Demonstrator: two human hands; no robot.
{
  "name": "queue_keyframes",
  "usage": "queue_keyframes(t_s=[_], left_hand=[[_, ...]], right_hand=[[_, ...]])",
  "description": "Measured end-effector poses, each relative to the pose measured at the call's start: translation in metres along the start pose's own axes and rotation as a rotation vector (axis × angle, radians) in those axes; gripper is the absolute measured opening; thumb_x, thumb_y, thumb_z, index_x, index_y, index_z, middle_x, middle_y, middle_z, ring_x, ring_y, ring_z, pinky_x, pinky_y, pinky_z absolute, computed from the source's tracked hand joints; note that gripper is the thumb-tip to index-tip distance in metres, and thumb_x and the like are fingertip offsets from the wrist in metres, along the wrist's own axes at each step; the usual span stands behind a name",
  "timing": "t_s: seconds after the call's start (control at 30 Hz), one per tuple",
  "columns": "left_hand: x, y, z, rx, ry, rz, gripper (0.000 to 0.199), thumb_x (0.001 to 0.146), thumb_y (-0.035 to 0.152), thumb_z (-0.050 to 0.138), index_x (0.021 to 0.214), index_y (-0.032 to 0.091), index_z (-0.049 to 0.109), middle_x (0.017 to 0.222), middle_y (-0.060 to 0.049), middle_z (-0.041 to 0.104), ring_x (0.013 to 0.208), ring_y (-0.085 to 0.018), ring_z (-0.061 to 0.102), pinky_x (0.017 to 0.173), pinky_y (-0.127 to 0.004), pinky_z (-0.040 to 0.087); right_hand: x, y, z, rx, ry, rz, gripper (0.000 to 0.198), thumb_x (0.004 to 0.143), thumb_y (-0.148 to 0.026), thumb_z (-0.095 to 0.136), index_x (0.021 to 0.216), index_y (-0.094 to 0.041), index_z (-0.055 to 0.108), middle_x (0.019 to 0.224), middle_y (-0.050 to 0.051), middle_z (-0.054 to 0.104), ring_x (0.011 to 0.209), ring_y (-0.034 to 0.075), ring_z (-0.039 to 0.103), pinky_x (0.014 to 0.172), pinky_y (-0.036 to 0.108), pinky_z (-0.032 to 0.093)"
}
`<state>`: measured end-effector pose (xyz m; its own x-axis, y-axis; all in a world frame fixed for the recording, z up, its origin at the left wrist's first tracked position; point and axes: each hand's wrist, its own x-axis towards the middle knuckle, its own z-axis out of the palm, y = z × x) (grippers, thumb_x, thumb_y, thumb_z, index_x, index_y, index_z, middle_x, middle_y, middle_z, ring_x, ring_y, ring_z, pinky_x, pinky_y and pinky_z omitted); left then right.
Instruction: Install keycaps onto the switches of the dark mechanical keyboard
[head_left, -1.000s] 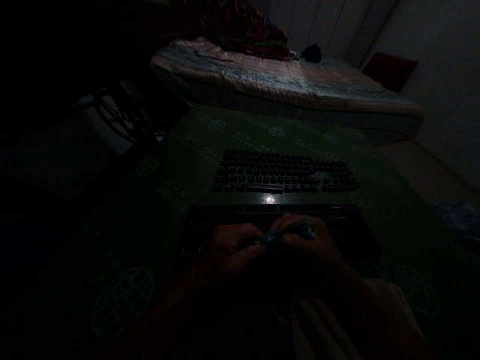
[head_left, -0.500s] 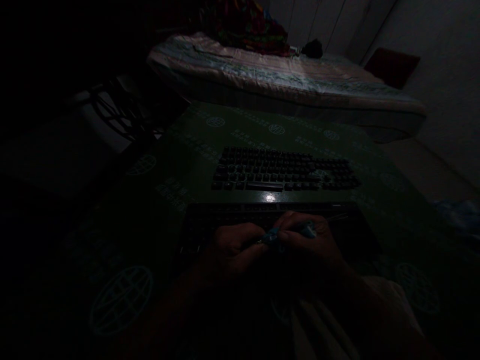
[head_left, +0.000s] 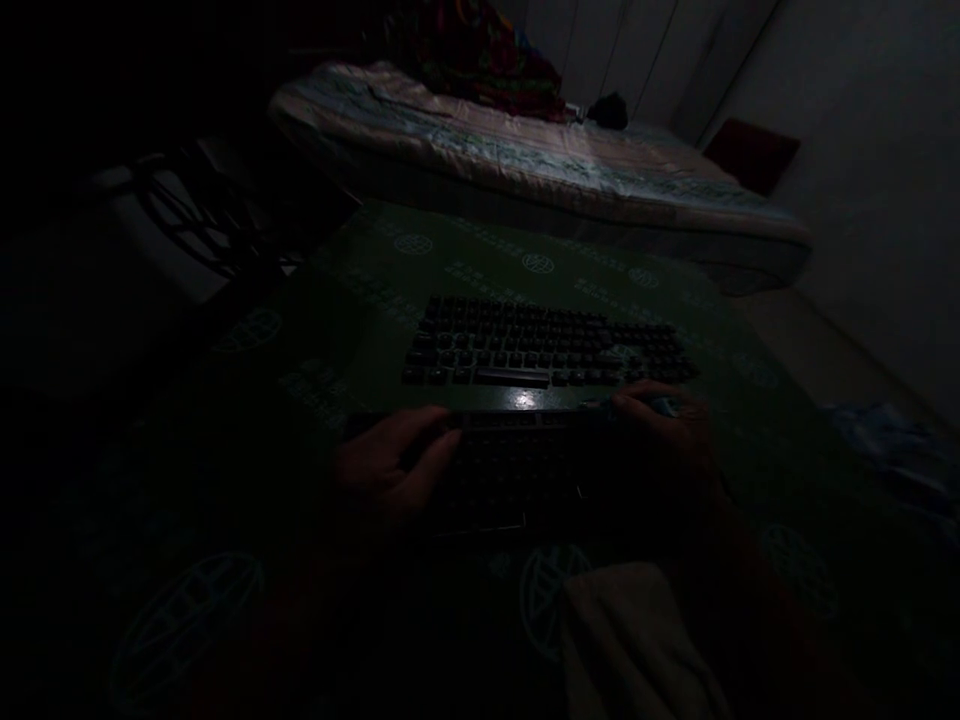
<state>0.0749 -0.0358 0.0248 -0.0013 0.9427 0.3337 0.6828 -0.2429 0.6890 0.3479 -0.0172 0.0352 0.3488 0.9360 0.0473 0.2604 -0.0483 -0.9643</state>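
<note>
left hand (head_left: 394, 465) on keyboard's (head_left: 510, 470) left end, likely steadying it; grip there: cannot tell. right hand (head_left: 667, 425) pinches blue thing (head_left: 664, 405) over right end. keycaps (head_left: 511, 378) toward table's (head_left: 352, 330) far edge, rowed presumably to keep order.

a dim bedroom in a home, shown by the mattress (head_left: 540, 150) (a patterned blanket (head_left: 480, 60) on it).

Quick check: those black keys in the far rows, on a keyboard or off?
Off: the keys lie in rows beyond the keyboard, with the green table and its white print showing through gaps.
</note>
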Motion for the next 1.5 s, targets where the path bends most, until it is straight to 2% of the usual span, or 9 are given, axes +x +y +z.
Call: queue_keyframes(t_s=[0.1,0.23,0.4,0.7,0.93,1.07,1.23,1.4,1.5], left_hand=[[0.010,-0.012,-0.011,0.158,0.143,-0.055,0.029,0.082,0.043,0.052,0.097,0.022,0.066,0.097,0.000,0.071,0.086,-0.017,0.066,0.082,-0.028,0.052],[0.019,-0.025,-0.021,0.303,0.188,-0.078,0.032,0.084,0.043,0.048,0.096,0.018,0.064,0.099,-0.004,0.068,0.092,-0.018,0.063,0.086,-0.030,0.050],[0.024,-0.038,-0.024,0.393,0.093,-0.086,0.032,0.086,0.040,0.044,0.095,0.015,0.061,0.109,-0.010,0.062,0.105,-0.020,0.058,0.094,-0.032,0.045],[0.032,-0.041,-0.026,0.268,-0.200,-0.252,0.033,0.083,0.041,0.045,0.095,0.014,0.061,0.108,-0.008,0.060,0.102,-0.022,0.057,0.094,-0.034,0.044],[0.035,-0.042,-0.029,0.193,-0.210,-0.308,0.032,0.082,0.039,0.045,0.091,0.014,0.062,0.107,-0.008,0.061,0.100,-0.021,0.057,0.095,-0.034,0.043],[0.036,-0.045,-0.027,0.199,-0.203,-0.309,0.029,0.081,0.039,0.046,0.088,0.016,0.062,0.104,-0.007,0.062,0.099,-0.021,0.057,0.094,-0.033,0.043],[0.035,-0.046,-0.028,0.193,-0.208,-0.310,0.030,0.082,0.040,0.046,0.089,0.016,0.061,0.106,-0.007,0.062,0.099,-0.021,0.057,0.094,-0.033,0.043],[0.035,-0.045,-0.026,0.198,-0.200,-0.338,0.029,0.081,0.040,0.047,0.088,0.017,0.062,0.106,-0.006,0.063,0.098,-0.021,0.058,0.094,-0.033,0.044],[0.036,-0.044,-0.025,0.193,-0.201,-0.344,0.029,0.080,0.040,0.047,0.088,0.017,0.062,0.107,-0.006,0.063,0.099,-0.021,0.058,0.094,-0.033,0.044]], right_hand=[[0.008,0.002,-0.004,-0.108,0.071,0.047,0.018,0.059,-0.035,0.072,0.060,-0.018,0.065,0.053,-0.002,0.054,0.049,0.011,0.047,0.046,0.022,0.035],[0.008,0.004,0.002,-0.159,-0.004,0.039,0.022,0.057,-0.038,0.071,0.058,-0.016,0.065,0.051,-0.002,0.053,0.048,0.011,0.046,0.044,0.022,0.034],[0.008,0.006,0.005,-0.160,-0.079,-0.011,0.021,0.058,-0.037,0.071,0.059,-0.016,0.065,0.054,0.000,0.056,0.051,0.012,0.048,0.046,0.023,0.037],[0.008,0.005,0.003,-0.161,-0.109,-0.015,0.021,0.059,-0.036,0.071,0.058,-0.016,0.064,0.056,0.000,0.056,0.051,0.011,0.048,0.047,0.022,0.037],[0.006,0.008,0.002,-0.169,-0.075,-0.009,0.021,0.060,-0.037,0.071,0.060,-0.017,0.064,0.053,-0.001,0.053,0.048,0.010,0.045,0.044,0.022,0.033],[0.006,0.007,0.004,-0.147,-0.124,-0.088,0.019,0.060,-0.035,0.070,0.059,-0.017,0.064,0.058,0.000,0.058,0.053,0.012,0.049,0.048,0.023,0.038],[0.008,0.008,0.001,-0.178,-0.071,-0.007,0.022,0.059,-0.038,0.071,0.060,-0.017,0.065,0.055,0.000,0.056,0.052,0.012,0.049,0.046,0.023,0.036],[0.007,0.009,0.002,-0.151,-0.152,-0.035,0.021,0.060,-0.037,0.071,0.062,-0.017,0.066,0.057,0.000,0.057,0.053,0.012,0.050,0.047,0.022,0.038],[0.006,0.007,0.004,-0.159,-0.084,0.006,0.022,0.058,-0.038,0.071,0.060,-0.016,0.065,0.054,-0.001,0.054,0.049,0.010,0.046,0.044,0.021,0.036]])
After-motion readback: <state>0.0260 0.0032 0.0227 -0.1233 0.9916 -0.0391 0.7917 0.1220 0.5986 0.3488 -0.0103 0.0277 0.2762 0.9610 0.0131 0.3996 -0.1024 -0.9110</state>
